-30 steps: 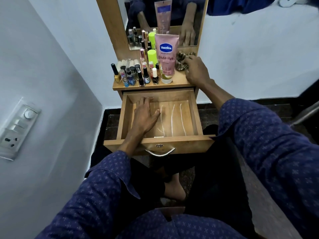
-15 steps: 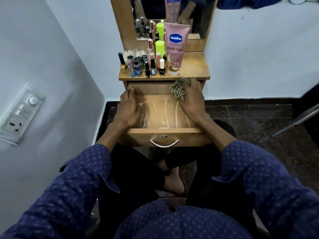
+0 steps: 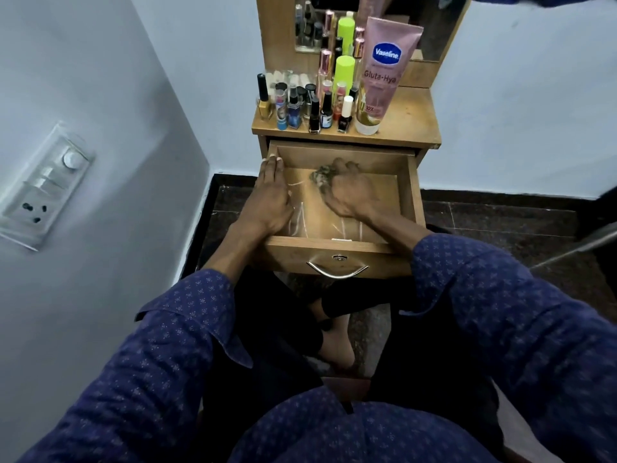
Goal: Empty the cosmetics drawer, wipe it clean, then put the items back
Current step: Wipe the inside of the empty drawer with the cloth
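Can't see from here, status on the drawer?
Left hand flat on drawer side. Right hand presses cloth inside. Cosmetics on top, nothing blocking.

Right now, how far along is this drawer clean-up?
Emptying looks done: the drawer holds no cosmetics, and the nail polish bottles and Vaseline tube stand on the dresser top. Wiping is in hand: the right hand presses a cloth inside while the left hand rests at the left wall. Putting items back remains.

a dark navy shirt [image 3: 187,332] printed with small pale star-like motifs covers both arms; its open cuffs [image 3: 230,329] sit pushed back to mid-forearm; black trousers [image 3: 267,329]; a bare foot [image 3: 337,345]; both hands bare
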